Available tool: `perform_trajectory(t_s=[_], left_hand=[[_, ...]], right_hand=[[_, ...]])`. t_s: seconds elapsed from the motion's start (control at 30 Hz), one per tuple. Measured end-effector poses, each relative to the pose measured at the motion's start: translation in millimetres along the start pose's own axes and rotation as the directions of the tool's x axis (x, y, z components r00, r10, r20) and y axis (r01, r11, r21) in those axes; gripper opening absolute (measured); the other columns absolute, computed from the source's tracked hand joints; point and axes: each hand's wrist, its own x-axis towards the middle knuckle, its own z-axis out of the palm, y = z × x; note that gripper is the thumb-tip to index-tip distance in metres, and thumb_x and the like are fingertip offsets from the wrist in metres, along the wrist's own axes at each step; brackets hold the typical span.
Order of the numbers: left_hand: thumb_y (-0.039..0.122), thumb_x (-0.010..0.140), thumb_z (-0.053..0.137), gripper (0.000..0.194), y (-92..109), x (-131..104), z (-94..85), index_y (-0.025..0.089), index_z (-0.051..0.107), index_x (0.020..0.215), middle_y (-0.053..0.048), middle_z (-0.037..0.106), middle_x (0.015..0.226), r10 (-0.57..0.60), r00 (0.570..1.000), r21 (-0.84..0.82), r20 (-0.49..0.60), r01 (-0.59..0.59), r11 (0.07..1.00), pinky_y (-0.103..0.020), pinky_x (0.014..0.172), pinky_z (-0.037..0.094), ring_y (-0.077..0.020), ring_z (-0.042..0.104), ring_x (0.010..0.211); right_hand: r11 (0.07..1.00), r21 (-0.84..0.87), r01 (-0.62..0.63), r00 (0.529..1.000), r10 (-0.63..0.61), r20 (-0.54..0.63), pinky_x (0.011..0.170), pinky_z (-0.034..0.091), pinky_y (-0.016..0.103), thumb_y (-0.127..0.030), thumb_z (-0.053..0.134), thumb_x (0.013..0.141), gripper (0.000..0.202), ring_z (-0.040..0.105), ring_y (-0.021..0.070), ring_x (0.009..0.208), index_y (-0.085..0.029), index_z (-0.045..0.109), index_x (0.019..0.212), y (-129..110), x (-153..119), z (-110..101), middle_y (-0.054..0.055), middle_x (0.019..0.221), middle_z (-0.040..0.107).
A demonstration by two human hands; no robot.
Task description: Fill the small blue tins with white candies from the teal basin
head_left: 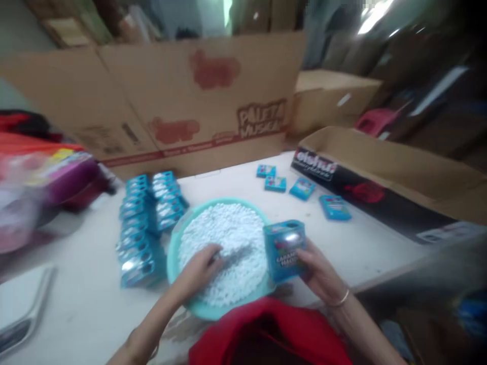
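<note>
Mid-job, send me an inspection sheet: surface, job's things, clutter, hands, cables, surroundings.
Surface: white table.
Job's things: turquoise basin holding white pellets; two rows of blue packs left of it; four loose packs beyond, to the right.
Clutter: coloured pile, blurred, and white device, both at left.
Hands: left hand at the pellets, grasp unclear; right hand grips a single pack.
Cables: nothing seen.
Surroundings: printed cardboard behind; dark carton at right.

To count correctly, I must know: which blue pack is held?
The pack in the right hand, beside the bowl; the other packs rest on the table.
</note>
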Motion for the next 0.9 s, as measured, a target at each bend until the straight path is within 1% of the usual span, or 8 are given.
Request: perform_trajectory(t_s=[0.07, 0.13, 0.23, 0.33, 0.47, 0.67, 0.83, 0.9], left_hand=[[0.043, 0.092, 0.046, 0.033, -3.2, -1.0, -14.6, 0.019, 0.058, 0.111, -0.011, 0.068, 0.106, -0.032, 0.999, -0.002, -0.003, 0.032, 0.999, -0.039, 0.09, 0.049, -0.026, 0.063, 0.096], [0.041, 0.092, 0.048, 0.031, -4.7, -3.3, -32.3, 0.018, 0.058, 0.112, -0.01, 0.067, 0.106, -0.04, 0.999, 0.007, -0.013, 0.04, 0.999, -0.037, 0.088, 0.049, -0.0246, 0.062, 0.097], [0.04, 0.094, 0.047, 0.028, 0.0, -11.3, -60.5, 0.018, 0.058, 0.109, -0.009, 0.067, 0.103, 0.008, 0.999, 0.056, -0.052, -0.005, 0.998, -0.033, 0.082, 0.049, -0.0226, 0.062, 0.092], [0.041, 0.095, 0.047, 0.027, 12.4, -17.9, -87.2, 0.019, 0.058, 0.108, -0.007, 0.066, 0.101, 0.065, 0.995, 0.117, -0.071, -0.056, 0.991, -0.03, 0.079, 0.048, -0.0201, 0.062, 0.088], [0.04, 0.096, 0.047, 0.026, 38.6, -16.3, -111.8, 0.021, 0.059, 0.109, -0.004, 0.065, 0.098, 0.122, 0.992, 0.191, 0.019, -0.124, 0.974, -0.026, 0.075, 0.047, -0.0171, 0.06, 0.084], [0.038, 0.097, 0.043, 0.025, 71.2, -1.4, -126.0, 0.022, 0.061, 0.107, -0.004, 0.065, 0.094, 0.136, 0.966, 0.36, 0.218, -0.209, 0.909, -0.028, 0.071, 0.044, -0.0186, 0.061, 0.081], [0.041, 0.094, 0.046, 0.023, 89.7, 8.6, -134.9, 0.024, 0.062, 0.097, -0.003, 0.064, 0.084, 0.115, 0.956, 0.48, 0.271, -0.238, 0.845, -0.029, 0.064, 0.04, -0.0188, 0.059, 0.071], [0.041, 0.088, 0.054, 0.021, 100.7, 10.5, -134.5, 0.023, 0.061, 0.08, -0.001, 0.059, 0.072, 0.127, 0.977, 0.446, 0.17, -0.192, 0.874, -0.028, 0.06, 0.038, -0.0163, 0.054, 0.06]], right_hand=[[0.996, -0.092, -0.016, 1.0, 0.015, -0.007, 0.082, 0.057, 0.038, -0.037, 0.078, 0.078, 0.042, 0.068, 0.0233, 0.094, -0.028, 0.061, 0.116, 7.2, 8.9, 6.7, 0.004, 0.107, 0.072], [0.952, -0.29, 0.096, 0.995, -0.096, 0.011, 0.087, 0.055, 0.037, -0.036, 0.077, 0.079, 0.039, 0.065, 0.0234, 0.099, -0.026, 0.06, 0.113, 11.3, 19.1, 12.2, 0.004, 0.108, 0.069], [0.784, -0.562, 0.263, 0.961, -0.267, 0.076, 0.086, 0.054, 0.037, -0.036, 0.071, 0.084, 0.034, 0.063, 0.0241, 0.098, -0.025, 0.059, 0.113, 13.8, 28.5, 16.4, 0.006, 0.106, 0.066], [0.64, -0.686, 0.346, 0.931, -0.327, 0.163, 0.088, 0.053, 0.038, -0.031, 0.063, 0.089, 0.03, 0.063, 0.025, 0.099, -0.025, 0.057, 0.117, 14.4, 32.9, 20.9, 0.007, 0.109, 0.065], [0.558, -0.706, 0.436, 0.897, -0.33, 0.293, 0.098, 0.051, 0.043, -0.022, 0.057, 0.09, 0.036, 0.062, 0.0269, 0.111, -0.027, 0.054, 0.125, 13.8, 37.2, 33.4, 0.008, 0.121, 0.064], [0.507, -0.683, 0.526, 0.848, -0.371, 0.378, 0.097, 0.053, 0.043, -0.018, 0.054, 0.089, 0.041, 0.062, 0.0263, 0.114, -0.028, 0.052, 0.129, 14.4, 37.9, 43.8, 0.008, 0.123, 0.065], [0.493, -0.692, 0.527, 0.846, -0.377, 0.376, 0.097, 0.054, 0.045, -0.018, 0.054, 0.089, 0.042, 0.063, 0.0274, 0.115, -0.028, 0.051, 0.13, 18.4, 37.3, 39.5, 0.008, 0.123, 0.065], [0.495, -0.693, 0.524, 0.849, -0.375, 0.373, 0.099, 0.053, 0.046, -0.018, 0.054, 0.089, 0.043, 0.062, 0.0276, 0.116, -0.028, 0.051, 0.131, 20.8, 37.5, 38.4, 0.008, 0.124, 0.065]])
